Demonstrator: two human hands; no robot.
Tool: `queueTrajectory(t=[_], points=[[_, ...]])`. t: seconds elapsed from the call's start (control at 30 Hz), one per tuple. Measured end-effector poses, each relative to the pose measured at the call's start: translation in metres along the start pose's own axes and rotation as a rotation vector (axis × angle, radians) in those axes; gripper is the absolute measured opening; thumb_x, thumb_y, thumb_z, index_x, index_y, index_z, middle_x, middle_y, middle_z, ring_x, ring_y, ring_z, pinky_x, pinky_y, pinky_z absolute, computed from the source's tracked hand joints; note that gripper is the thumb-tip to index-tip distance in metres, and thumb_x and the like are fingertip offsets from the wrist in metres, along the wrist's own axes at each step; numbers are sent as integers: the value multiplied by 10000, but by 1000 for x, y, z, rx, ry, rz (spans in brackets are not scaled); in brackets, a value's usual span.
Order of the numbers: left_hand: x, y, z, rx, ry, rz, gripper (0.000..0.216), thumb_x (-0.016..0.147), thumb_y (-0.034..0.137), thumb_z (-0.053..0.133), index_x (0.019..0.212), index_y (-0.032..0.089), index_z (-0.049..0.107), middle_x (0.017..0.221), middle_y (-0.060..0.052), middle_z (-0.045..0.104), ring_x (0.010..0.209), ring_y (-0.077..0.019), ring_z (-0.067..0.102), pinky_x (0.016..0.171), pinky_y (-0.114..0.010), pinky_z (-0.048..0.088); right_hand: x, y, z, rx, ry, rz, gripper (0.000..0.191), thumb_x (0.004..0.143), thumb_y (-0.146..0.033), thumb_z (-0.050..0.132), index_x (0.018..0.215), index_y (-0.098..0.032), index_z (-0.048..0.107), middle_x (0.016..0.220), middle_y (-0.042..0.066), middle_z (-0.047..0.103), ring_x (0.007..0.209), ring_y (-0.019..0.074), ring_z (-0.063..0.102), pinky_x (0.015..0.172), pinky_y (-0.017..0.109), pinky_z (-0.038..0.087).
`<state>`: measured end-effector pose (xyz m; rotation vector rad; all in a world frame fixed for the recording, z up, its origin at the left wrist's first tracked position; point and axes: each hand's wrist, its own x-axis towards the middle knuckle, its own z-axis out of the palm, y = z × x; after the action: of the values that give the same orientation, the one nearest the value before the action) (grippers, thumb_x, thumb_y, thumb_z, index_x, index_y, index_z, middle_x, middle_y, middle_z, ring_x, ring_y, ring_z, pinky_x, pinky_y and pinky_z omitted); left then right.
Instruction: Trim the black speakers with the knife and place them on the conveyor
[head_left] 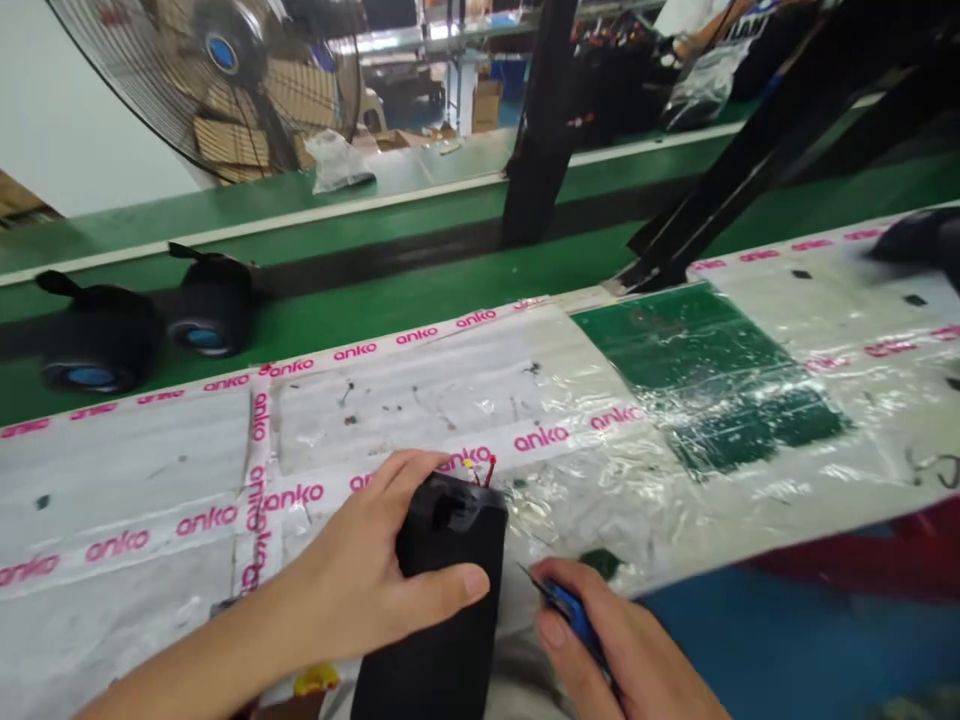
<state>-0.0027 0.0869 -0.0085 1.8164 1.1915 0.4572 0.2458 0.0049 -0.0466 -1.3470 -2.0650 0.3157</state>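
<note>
A black rectangular casing stands near the front of the bench, with a recess in its top end. My left hand is closed around its upper part, the thumb lying across the near face. Thin red wires and a small yellow tip stick up behind the casing's top edge. To the right of the casing, my right hand grips a small blue-handled tool with a thin dark pointed tip; its exact kind is unclear. The tip points at the casing and appears apart from it.
Taped plastic sheeting covers the bench, with small black scraps on it. Two black round units sit on the green conveyor belt at left. Dark metal posts rise behind. A large fan stands at the back.
</note>
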Motion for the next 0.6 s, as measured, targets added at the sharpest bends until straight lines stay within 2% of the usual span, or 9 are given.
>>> queueTrajectory(t=[0.03,0.1,0.23,0.4,0.6], points=[[5,2,-3,52,-47,41,736,843,626,807,1453,297,561,1385,-158,614,1300,-418,570,1104,-647,500,7,3,-5,-131,-20,-101,249,1132,-239,331,1231,-170,549,871,81,777,669,208,751,598,271,595],[17,4,-7,89,-148,121,837,797,626,855,1490,273,545,1392,-162,621,1360,-430,519,1145,-656,471,19,8,-14,-260,-65,-171,239,1112,-196,337,1198,-150,555,851,85,752,646,218,725,563,312,562],[34,-2,-6,-36,-299,217,940,772,558,902,1555,259,476,1532,-164,533,1491,-411,431,1240,-618,405,30,15,-27,-363,-163,-207,231,1052,-133,394,1188,-149,580,798,49,702,621,242,682,539,360,500],[38,-11,1,-193,-351,222,941,771,484,931,1574,309,472,1634,-124,475,1521,-393,457,1279,-547,380,26,15,-30,-389,-212,-212,285,974,-95,440,1224,-135,569,816,49,694,640,248,672,547,372,463],[40,-15,4,-345,-349,201,885,733,454,963,1516,369,559,1535,-80,580,1428,-387,570,1222,-517,470,18,8,-29,-391,-222,-173,373,883,-40,491,1233,-138,573,807,39,689,632,238,655,581,373,455]])
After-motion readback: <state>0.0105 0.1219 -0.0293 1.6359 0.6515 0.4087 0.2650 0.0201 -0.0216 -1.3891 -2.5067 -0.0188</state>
